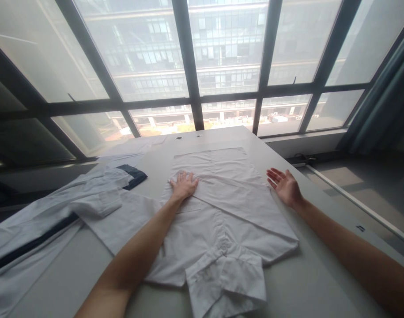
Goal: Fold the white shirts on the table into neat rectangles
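Observation:
A white shirt lies spread on the white table, its collar end toward me and its hem toward the window. One sleeve is folded across the body; the other stretches out to the left. My left hand rests flat on the shirt's left side, fingers spread. Just off the shirt's right edge, my right hand hovers with its palm turned inward and fingers extended, holding nothing. Whether its fingertips touch the fabric, I cannot tell.
A heap of white garments with dark navy parts lies on the table's left side. Behind the table stand large framed windows. A blue-grey curtain hangs at the right, and a pale bar runs along the floor there.

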A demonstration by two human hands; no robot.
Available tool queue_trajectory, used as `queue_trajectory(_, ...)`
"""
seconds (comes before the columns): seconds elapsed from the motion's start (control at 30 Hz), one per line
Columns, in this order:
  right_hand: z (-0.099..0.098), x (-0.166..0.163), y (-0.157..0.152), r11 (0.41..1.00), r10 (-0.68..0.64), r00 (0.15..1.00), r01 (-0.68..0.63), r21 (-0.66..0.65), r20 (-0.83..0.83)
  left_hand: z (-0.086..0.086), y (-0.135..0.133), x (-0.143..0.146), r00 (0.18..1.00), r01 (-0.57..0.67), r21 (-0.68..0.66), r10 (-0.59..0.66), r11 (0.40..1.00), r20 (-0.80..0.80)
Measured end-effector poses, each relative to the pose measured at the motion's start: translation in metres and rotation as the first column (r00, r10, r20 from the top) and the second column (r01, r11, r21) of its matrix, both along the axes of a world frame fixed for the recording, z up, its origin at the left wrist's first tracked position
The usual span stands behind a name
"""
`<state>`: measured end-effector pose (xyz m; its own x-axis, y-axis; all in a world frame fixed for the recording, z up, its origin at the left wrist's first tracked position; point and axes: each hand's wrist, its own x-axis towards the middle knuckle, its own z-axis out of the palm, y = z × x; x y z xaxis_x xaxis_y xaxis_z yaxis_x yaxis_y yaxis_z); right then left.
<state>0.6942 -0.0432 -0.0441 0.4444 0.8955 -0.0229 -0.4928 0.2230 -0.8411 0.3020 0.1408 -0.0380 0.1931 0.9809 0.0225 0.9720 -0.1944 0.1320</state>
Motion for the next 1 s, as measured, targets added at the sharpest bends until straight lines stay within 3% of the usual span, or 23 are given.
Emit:
queue_trajectory(0.1, 0.005, -0.002, -0.005, 0.996, 0.056, 0.998, -0.053, 0.071, -0.031, 0.0, 0.0, 0.0, 1.0, 0.007, -0.001, -0.007, 1.0, -0.003)
queue_trajectory(0.17, 0.01, -0.007, -0.01, 0.981, 0.172, 0.984, -0.169, 0.093, -0.034, 0.0, 0.0, 0.0, 1.0, 0.01, 0.006, -0.01, 1.0, -0.002)
queue_trajectory(0.3, 0.015, -0.019, -0.018, 0.867, 0.496, 0.868, -0.495, 0.057, -0.007, -0.001, 0.0, 0.0, 1.0, 0.003, 0.02, -0.003, 1.0, 0.003)
queue_trajectory(0.4, 0.013, -0.022, -0.016, 0.811, 0.585, 0.811, -0.585, -0.012, 0.01, -0.001, -0.001, 0.0, 1.0, 0.0, 0.024, 0.0, 1.0, 0.013)
queue_trajectory(0.47, 0.007, -0.02, -0.01, 0.869, 0.495, 0.868, -0.493, -0.047, 0.037, -0.001, -0.001, 0.0, 1.0, 0.001, 0.025, -0.002, 1.0, 0.017)
queue_trajectory(0.53, 0.0, -0.014, -0.003, 0.95, 0.312, 0.946, -0.31, -0.041, 0.09, -0.001, -0.001, 0.0, 1.0, 0.003, 0.021, -0.003, 1.0, 0.016)
queue_trajectory(0.6, -0.007, -0.006, 0.004, 0.992, 0.127, 0.981, -0.129, -0.001, 0.148, 0.0, -0.001, 0.0, 1.0, 0.003, 0.014, -0.004, 1.0, 0.012)
queue_trajectory(0.7, -0.015, 0.006, 0.009, 0.998, -0.027, 0.973, 0.014, 0.056, 0.229, 0.001, -0.001, 0.0, 1.0, 0.003, 0.006, -0.003, 1.0, 0.01)
queue_trajectory(0.9, -0.02, 0.01, 0.01, 0.991, -0.121, 0.947, 0.096, 0.096, 0.297, 0.001, -0.001, 0.0, 1.0, 0.005, -0.003, -0.005, 1.0, 0.007)
queue_trajectory(1.0, -0.019, 0.001, 0.008, 0.976, -0.21, 0.883, 0.165, 0.142, 0.419, 0.0, -0.001, 0.0, 1.0, 0.0, 0.006, 0.0, 1.0, 0.011)
